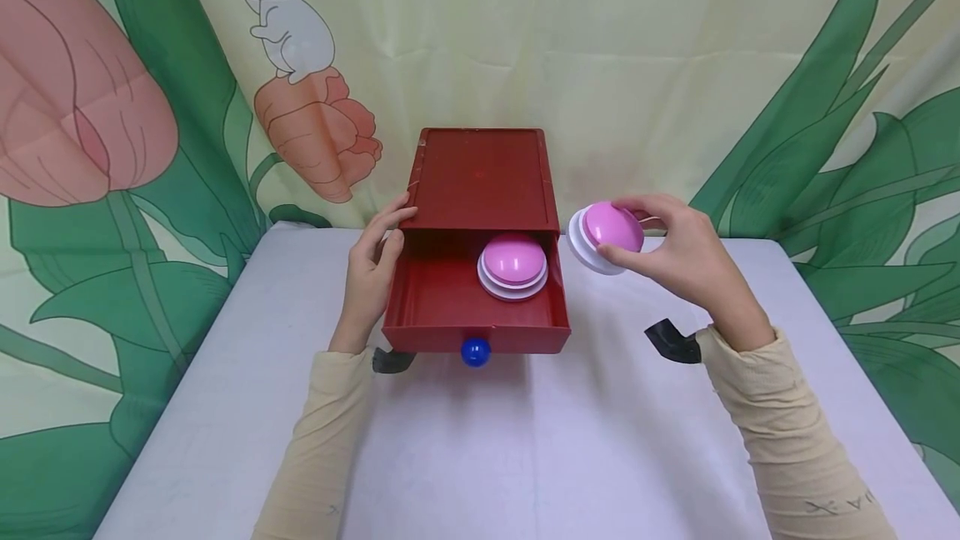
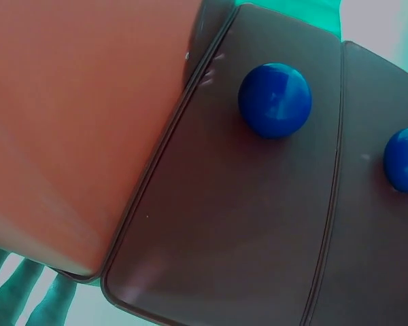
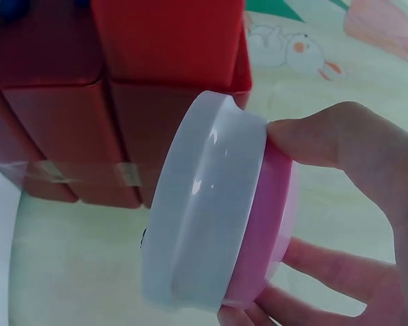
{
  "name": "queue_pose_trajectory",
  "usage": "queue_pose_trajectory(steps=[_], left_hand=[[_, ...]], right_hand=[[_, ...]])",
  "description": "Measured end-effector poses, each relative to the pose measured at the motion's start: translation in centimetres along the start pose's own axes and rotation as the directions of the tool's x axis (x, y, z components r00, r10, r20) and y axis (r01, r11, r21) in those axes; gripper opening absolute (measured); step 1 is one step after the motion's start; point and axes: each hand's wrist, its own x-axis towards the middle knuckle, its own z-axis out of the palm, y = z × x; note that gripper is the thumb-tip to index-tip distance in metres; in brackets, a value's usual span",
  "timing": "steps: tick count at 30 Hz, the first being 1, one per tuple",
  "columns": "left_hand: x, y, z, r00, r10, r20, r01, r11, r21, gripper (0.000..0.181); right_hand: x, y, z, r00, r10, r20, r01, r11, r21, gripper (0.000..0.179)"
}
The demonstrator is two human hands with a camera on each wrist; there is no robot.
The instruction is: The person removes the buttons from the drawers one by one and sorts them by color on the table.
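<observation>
A red drawer cabinet (image 1: pixel 480 177) stands at the table's far edge in the head view, its top drawer (image 1: pixel 442 294) pulled out. Inside that drawer, toward the right, sits a pink domed push button (image 1: pixel 514 261) on a white base. My left hand (image 1: pixel 369 269) rests against the cabinet's left side; in the left wrist view its fingers (image 2: pixel 47 302) look straight. To the right of the cabinet my right hand (image 1: pixel 678 252) holds a second pink-and-white push button (image 1: pixel 613 226) in the air, tilted. Thumb and fingers pinch the pink dome, as the right wrist view shows.
A blue knob (image 1: pixel 476 352) sticks out from the open drawer's front. Lower drawer fronts with blue knobs (image 2: pixel 275 100) show in the left wrist view. White cloth covers the table (image 1: pixel 465 457). Behind it hangs a printed curtain (image 1: pixel 600 65) with plants and a rabbit.
</observation>
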Motion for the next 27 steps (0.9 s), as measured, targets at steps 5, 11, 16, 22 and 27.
queue_pose_trajectory(steps=[5, 11, 16, 22, 27], left_hand=[[0.0, -0.2, 0.0, 1.000, 0.009, 0.001, -0.009, 1.000, 0.001, 0.035], [0.0, -0.2, -0.1, 1.000, 0.003, 0.001, -0.003, 1.000, 0.007, 0.035], [0.2, -1.8, -0.2, 1.000, 0.015, -0.008, -0.015, 1.000, -0.004, 0.035], [0.3, -3.7, -0.4, 0.998, 0.052, -0.018, -0.052, 0.999, -0.006, 0.035], [0.3, -3.8, -0.4, 0.998, 0.062, -0.018, -0.062, 0.998, -0.012, 0.035]], right_hand=[[0.1, 0.8, 0.3, 1.000, 0.010, 0.008, -0.010, 1.000, 0.012, 0.054], [0.4, 2.0, 0.8, 0.999, 0.035, 0.027, -0.036, 0.999, 0.023, 0.054], [0.7, 3.1, 1.0, 0.999, 0.032, 0.026, -0.033, 0.999, 0.020, 0.054], [1.0, 4.9, 1.9, 0.999, 0.046, -0.009, -0.047, 0.999, -0.013, 0.052], [1.1, 6.3, 2.8, 0.998, 0.043, -0.038, -0.044, 0.998, -0.037, 0.052]])
